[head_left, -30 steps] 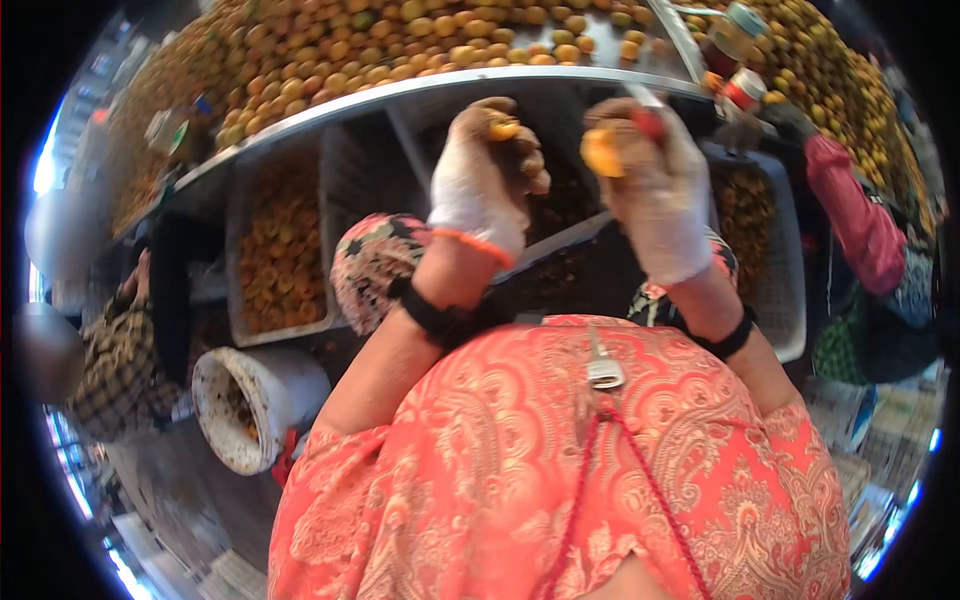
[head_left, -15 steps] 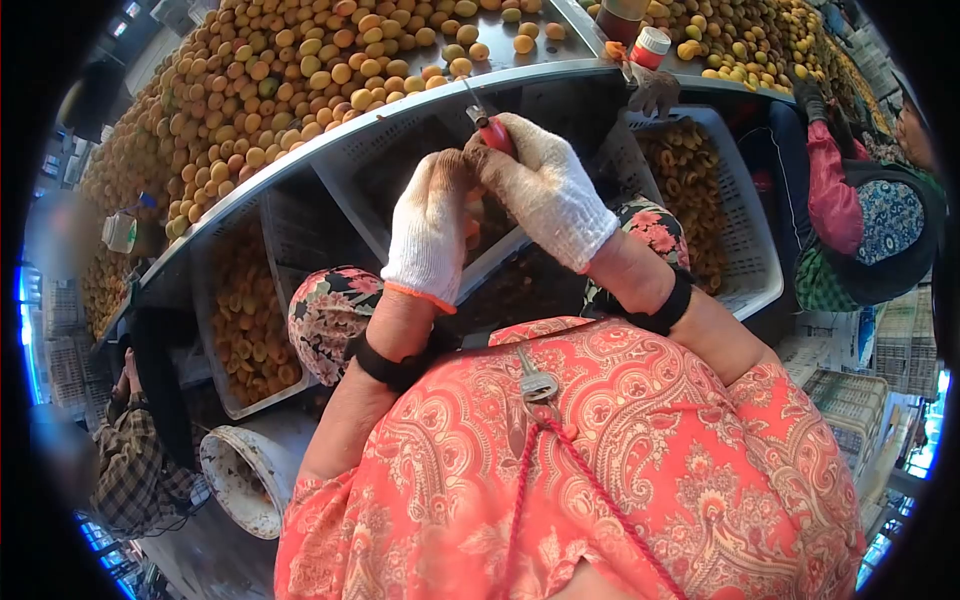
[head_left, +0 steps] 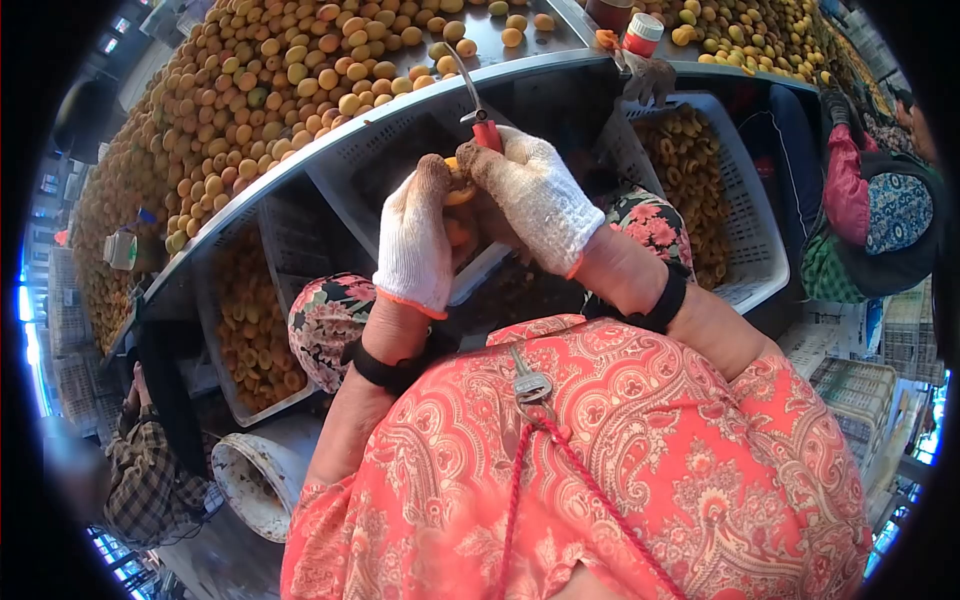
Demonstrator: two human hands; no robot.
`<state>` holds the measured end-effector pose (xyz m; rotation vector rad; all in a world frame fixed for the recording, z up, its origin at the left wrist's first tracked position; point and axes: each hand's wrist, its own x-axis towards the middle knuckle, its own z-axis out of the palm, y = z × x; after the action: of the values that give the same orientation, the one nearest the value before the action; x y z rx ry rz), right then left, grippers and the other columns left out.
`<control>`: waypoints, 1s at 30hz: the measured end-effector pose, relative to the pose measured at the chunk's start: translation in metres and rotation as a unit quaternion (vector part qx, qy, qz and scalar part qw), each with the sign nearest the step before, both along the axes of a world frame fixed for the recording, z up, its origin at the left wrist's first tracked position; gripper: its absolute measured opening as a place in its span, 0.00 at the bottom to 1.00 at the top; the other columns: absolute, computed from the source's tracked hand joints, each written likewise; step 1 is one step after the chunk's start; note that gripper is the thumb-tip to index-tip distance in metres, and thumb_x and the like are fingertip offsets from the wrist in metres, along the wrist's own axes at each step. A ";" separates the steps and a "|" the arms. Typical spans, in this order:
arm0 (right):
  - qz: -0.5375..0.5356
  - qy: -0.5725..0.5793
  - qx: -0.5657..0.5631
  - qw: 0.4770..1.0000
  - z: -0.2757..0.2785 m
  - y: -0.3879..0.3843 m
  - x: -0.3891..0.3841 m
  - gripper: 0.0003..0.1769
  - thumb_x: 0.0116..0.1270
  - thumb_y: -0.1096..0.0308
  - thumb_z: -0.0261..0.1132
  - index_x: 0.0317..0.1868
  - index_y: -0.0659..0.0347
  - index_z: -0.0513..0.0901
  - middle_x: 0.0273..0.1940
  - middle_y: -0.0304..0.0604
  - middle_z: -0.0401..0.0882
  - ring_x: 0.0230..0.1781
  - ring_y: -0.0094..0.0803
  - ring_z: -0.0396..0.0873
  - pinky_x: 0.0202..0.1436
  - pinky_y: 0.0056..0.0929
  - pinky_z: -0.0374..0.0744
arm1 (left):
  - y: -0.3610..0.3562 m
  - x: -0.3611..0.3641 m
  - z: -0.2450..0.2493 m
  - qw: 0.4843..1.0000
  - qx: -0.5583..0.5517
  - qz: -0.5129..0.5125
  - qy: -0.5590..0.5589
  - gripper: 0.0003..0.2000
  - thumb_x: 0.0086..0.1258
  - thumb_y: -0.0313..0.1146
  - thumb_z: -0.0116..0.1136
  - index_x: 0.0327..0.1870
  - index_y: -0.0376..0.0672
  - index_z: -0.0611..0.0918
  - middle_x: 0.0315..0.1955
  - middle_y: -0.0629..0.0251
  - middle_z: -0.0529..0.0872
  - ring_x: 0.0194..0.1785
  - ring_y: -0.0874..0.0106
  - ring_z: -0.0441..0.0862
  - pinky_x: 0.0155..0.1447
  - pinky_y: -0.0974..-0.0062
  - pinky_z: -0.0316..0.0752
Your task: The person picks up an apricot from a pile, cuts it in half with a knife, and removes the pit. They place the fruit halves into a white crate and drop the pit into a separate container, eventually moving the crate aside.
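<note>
My left hand [head_left: 417, 235], in a white glove with brown-stained fingertips, is closed on an orange-yellow apricot [head_left: 459, 184]. Against the same fruit press the fingers of my right hand [head_left: 533, 192], gloved alike. That hand also grips a red-handled knife [head_left: 486, 134], whose thin curved blade points up and away from me. Both hands meet over a crate [head_left: 350, 165] below the table edge; its contents are mostly hidden by them. Whole apricots [head_left: 300, 70] lie heaped on the metal table [head_left: 480, 50] beyond.
Crates of halved apricots stand at left [head_left: 252, 335] and right [head_left: 690, 165]. A white bucket [head_left: 257, 485] is at lower left. A red jar with a white lid [head_left: 643, 35] sits on the table. Co-workers sit at right [head_left: 850, 210] and left [head_left: 150, 470].
The knife has turned so more of its blade shows, and the apricot between my hands has come into view. My right hand has shifted slightly down and left.
</note>
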<state>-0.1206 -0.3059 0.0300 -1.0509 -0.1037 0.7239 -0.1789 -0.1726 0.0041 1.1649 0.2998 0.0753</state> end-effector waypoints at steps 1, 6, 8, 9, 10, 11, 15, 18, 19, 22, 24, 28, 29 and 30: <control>-0.011 -0.103 -0.062 0.993 -0.006 -0.002 0.003 0.09 0.75 0.66 0.61 0.48 0.62 0.78 0.37 0.39 0.82 0.39 0.23 0.80 0.41 0.27 0.79 | -0.003 0.001 0.002 0.999 -0.025 0.019 0.042 0.20 0.78 0.52 0.53 0.43 0.41 0.82 0.22 0.71 0.78 0.19 0.81 0.71 0.22 0.84 0.63; 0.029 -0.327 -0.158 0.931 -0.009 -0.011 0.012 0.09 0.70 0.71 0.65 0.48 0.63 0.79 0.39 0.39 0.82 0.42 0.22 0.78 0.48 0.26 0.77 | -0.001 0.005 0.009 0.987 -0.074 0.089 0.112 0.20 0.76 0.54 0.56 0.43 0.43 0.82 0.24 0.69 0.80 0.19 0.80 0.73 0.19 0.83 0.62; 0.031 -0.344 -0.158 0.925 -0.007 -0.012 0.008 0.10 0.68 0.71 0.67 0.48 0.63 0.79 0.38 0.40 0.82 0.41 0.22 0.77 0.48 0.27 0.77 | 0.000 0.002 0.011 0.991 -0.059 0.071 0.095 0.19 0.77 0.52 0.55 0.45 0.42 0.82 0.24 0.69 0.80 0.19 0.80 0.73 0.19 0.83 0.63; 0.033 -0.353 -0.157 0.922 -0.006 -0.012 0.006 0.11 0.66 0.71 0.68 0.48 0.63 0.79 0.37 0.41 0.82 0.41 0.23 0.77 0.48 0.28 0.78 | 0.001 0.000 0.012 0.994 -0.044 0.054 0.080 0.18 0.77 0.51 0.55 0.46 0.42 0.81 0.24 0.69 0.80 0.20 0.80 0.73 0.19 0.83 0.63; 0.033 -0.355 -0.157 0.921 -0.002 -0.012 0.005 0.11 0.66 0.71 0.68 0.48 0.63 0.79 0.37 0.41 0.82 0.41 0.23 0.77 0.48 0.28 0.78 | 0.001 -0.001 0.011 0.995 -0.043 0.054 0.078 0.18 0.77 0.51 0.55 0.46 0.42 0.81 0.24 0.69 0.80 0.20 0.80 0.73 0.19 0.83 0.63; 0.044 -0.339 -0.169 0.925 0.006 -0.013 0.003 0.12 0.66 0.70 0.68 0.48 0.63 0.79 0.37 0.42 0.82 0.41 0.23 0.77 0.47 0.28 0.78 | 0.001 -0.002 0.010 0.997 0.001 0.055 0.056 0.17 0.78 0.48 0.54 0.50 0.42 0.80 0.25 0.70 0.80 0.19 0.81 0.72 0.19 0.84 0.63; 0.009 -0.376 -0.155 0.913 0.000 -0.010 -0.001 0.10 0.69 0.70 0.67 0.47 0.64 0.80 0.36 0.40 0.82 0.39 0.22 0.77 0.45 0.28 0.78 | -0.016 -0.005 0.021 0.996 -0.042 0.071 0.024 0.17 0.79 0.41 0.51 0.60 0.41 0.77 0.28 0.70 0.78 0.18 0.82 0.69 0.19 0.85 0.60; -0.010 -0.261 -0.051 0.964 0.005 -0.007 -0.006 0.07 0.73 0.68 0.65 0.45 0.64 0.80 0.35 0.35 0.82 0.37 0.19 0.76 0.43 0.25 0.78 | -0.003 -0.015 0.030 0.997 -0.066 -0.040 -0.005 0.17 0.80 0.40 0.45 0.63 0.45 0.75 0.30 0.73 0.78 0.23 0.83 0.71 0.23 0.84 0.63; -0.011 -0.262 -0.051 0.964 0.009 -0.008 -0.007 0.07 0.73 0.68 0.65 0.45 0.64 0.80 0.35 0.35 0.82 0.37 0.19 0.76 0.43 0.25 0.78 | -0.003 -0.019 0.035 0.990 -0.070 -0.117 -0.041 0.17 0.80 0.39 0.44 0.64 0.43 0.74 0.31 0.73 0.78 0.24 0.84 0.72 0.22 0.84 0.62; -0.093 -0.174 -0.057 0.979 0.017 -0.016 -0.001 0.09 0.75 0.65 0.65 0.44 0.63 0.83 0.35 0.31 0.81 0.36 0.14 0.75 0.40 0.17 0.76 | -0.011 -0.025 0.050 0.992 -0.083 -0.094 -0.024 0.18 0.74 0.36 0.54 0.63 0.41 0.77 0.30 0.71 0.78 0.24 0.83 0.72 0.24 0.88 0.59; -0.111 -0.224 -0.029 0.968 0.015 -0.018 0.002 0.12 0.76 0.60 0.64 0.45 0.62 0.84 0.34 0.31 0.81 0.32 0.14 0.76 0.33 0.16 0.74 | -0.009 -0.026 0.050 0.987 -0.136 -0.088 -0.007 0.17 0.70 0.32 0.55 0.59 0.41 0.78 0.35 0.66 0.80 0.31 0.79 0.77 0.28 0.87 0.67; -0.129 -0.401 -0.119 0.899 0.025 -0.037 0.000 0.16 0.74 0.59 0.66 0.46 0.65 0.85 0.33 0.31 0.82 0.28 0.15 0.76 0.30 0.17 0.74 | 0.000 -0.027 0.042 0.975 -0.201 -0.097 -0.009 0.15 0.67 0.28 0.57 0.55 0.42 0.77 0.38 0.60 0.82 0.35 0.74 0.80 0.33 0.83 0.75; -0.118 -0.419 -0.197 0.879 0.032 -0.040 -0.003 0.15 0.73 0.61 0.68 0.44 0.67 0.85 0.32 0.30 0.82 0.30 0.15 0.76 0.32 0.20 0.75 | -0.001 -0.027 0.040 0.975 -0.202 -0.096 -0.009 0.15 0.67 0.28 0.57 0.55 0.42 0.77 0.38 0.60 0.82 0.35 0.74 0.80 0.33 0.83 0.75; -0.157 -0.431 -0.151 0.876 0.033 -0.038 -0.004 0.12 0.72 0.63 0.69 0.43 0.65 0.85 0.31 0.32 0.82 0.27 0.16 0.77 0.29 0.20 0.75 | -0.004 -0.027 0.038 0.975 -0.207 -0.080 -0.014 0.16 0.67 0.27 0.57 0.55 0.42 0.77 0.38 0.60 0.81 0.35 0.73 0.80 0.33 0.83 0.74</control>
<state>-0.1248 -0.3444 0.0629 -1.5915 -0.5876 -0.0772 -0.2057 -0.1766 0.0425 0.7686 0.1839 -0.1086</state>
